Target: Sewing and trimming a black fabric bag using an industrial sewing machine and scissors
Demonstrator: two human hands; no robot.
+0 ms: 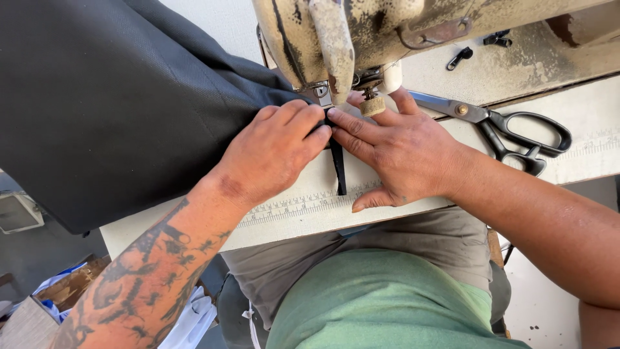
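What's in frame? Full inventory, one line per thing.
sewing machine: 1, worn cream, top centre
dark fabric: 1, black-grey, left, running under the machine
black strap: 1, between the hands
scissors: 1, black handles, right of the machine
black clips: 2, behind the machine
table: 1, off-white, ruler strip along the front edge
left hand: 1, tattooed forearm, pressing the fabric
right hand: 1, flat on the table, fingers at the strap

Pale worktable [400, 210], grey floor [39, 255], bright daylight
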